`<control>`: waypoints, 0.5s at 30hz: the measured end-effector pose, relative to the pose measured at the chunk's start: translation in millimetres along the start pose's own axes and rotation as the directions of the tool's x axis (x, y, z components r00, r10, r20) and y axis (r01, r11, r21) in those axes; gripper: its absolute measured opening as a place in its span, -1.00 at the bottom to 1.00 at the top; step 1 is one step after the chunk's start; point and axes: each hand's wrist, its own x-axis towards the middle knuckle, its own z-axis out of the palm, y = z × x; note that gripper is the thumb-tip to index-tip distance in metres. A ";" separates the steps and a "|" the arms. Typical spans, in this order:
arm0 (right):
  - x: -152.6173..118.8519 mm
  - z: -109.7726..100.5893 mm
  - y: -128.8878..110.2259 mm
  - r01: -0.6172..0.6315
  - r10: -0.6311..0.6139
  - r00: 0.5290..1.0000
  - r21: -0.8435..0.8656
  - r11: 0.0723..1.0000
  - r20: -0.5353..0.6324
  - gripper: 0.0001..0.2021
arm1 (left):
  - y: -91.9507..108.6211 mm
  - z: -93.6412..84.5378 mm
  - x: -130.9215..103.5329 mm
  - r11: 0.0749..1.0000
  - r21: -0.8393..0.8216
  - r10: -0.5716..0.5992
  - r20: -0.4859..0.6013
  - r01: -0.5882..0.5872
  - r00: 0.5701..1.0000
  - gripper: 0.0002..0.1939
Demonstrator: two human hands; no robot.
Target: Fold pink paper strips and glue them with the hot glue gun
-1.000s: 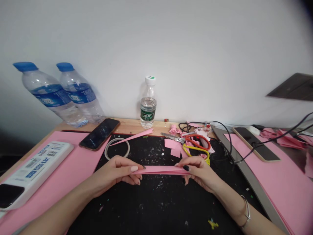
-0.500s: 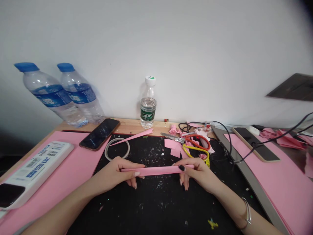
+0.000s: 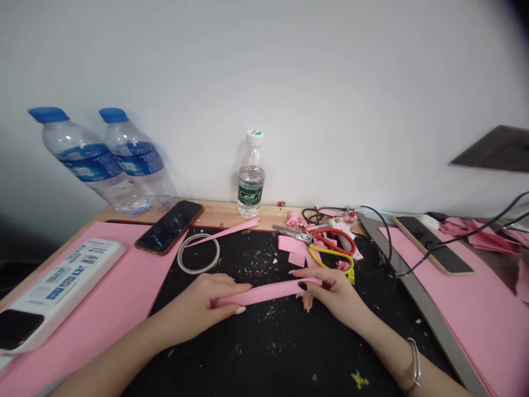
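A narrow folded strip of pink paper point(image 3: 268, 291) is stretched between my two hands above the black mat point(image 3: 231, 353). My left hand point(image 3: 210, 300) pinches its left end, thumb in front and fingers behind. At the other end, my right hand point(image 3: 326, 286) grips the strip between thumb and fingers, with a bracelet on that wrist. The strip tilts, its left end lower. Beyond my left hand lies a roll of tape point(image 3: 180, 255). Scissors with red and yellow handles point(image 3: 330, 258) rest among pink paper scraps point(image 3: 289, 243) past my right hand.
A water bottle point(image 3: 250, 190) stands by the wall, with two larger blue-capped bottles point(image 3: 88, 162) at left. A dark phone point(image 3: 168, 226) and a white device point(image 3: 61, 286) lie on pink sheets. Another phone point(image 3: 433, 245), black cables point(image 3: 388, 237) and more pink sheets point(image 3: 475, 320) are at right.
My left hand has moved slightly down and toward me. The paper strip has gone from nearly level to tilted, and its broad face shows more.
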 end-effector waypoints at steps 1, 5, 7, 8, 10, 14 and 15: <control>-0.6 1.8 0.3 0.001 -0.001 1.000 0.013 1.000 -0.006 -0.75 | 1.2 2.6 -0.6 0.998 0.048 0.027 0.006 -0.027 1.000 -0.67; -4.5 8.3 -1.1 0.014 -0.014 1.000 0.014 1.000 -0.011 -0.77 | 10.7 12.1 -1.1 0.958 0.266 0.098 0.043 -0.105 0.994 -0.71; -6.5 10.0 -2.1 0.039 -0.039 0.999 -0.016 0.999 0.012 -0.78 | 16.6 15.7 0.0 0.922 0.369 0.096 0.075 -0.118 0.992 -0.72; -7.3 10.3 -2.4 0.058 -0.057 0.998 -0.040 0.998 0.021 -0.79 | 19.0 17.1 0.6 0.904 0.409 0.091 0.094 -0.122 0.991 -0.72; -8.2 10.0 -2.5 0.107 -0.104 0.994 -0.102 0.989 0.038 -0.81 | 22.0 18.9 1.3 0.878 0.463 0.075 0.118 -0.121 0.990 -0.72; -7.6 8.0 -3.6 0.239 -0.227 0.971 -0.240 0.941 0.074 -0.85 | 20.7 20.0 0.0 0.857 0.506 0.041 0.115 -0.094 0.992 -0.73; -7.2 7.7 -4.4 0.269 -0.257 0.963 -0.268 0.925 0.079 -0.84 | 19.6 20.1 -0.5 0.847 0.522 0.053 0.105 -0.101 0.993 -0.70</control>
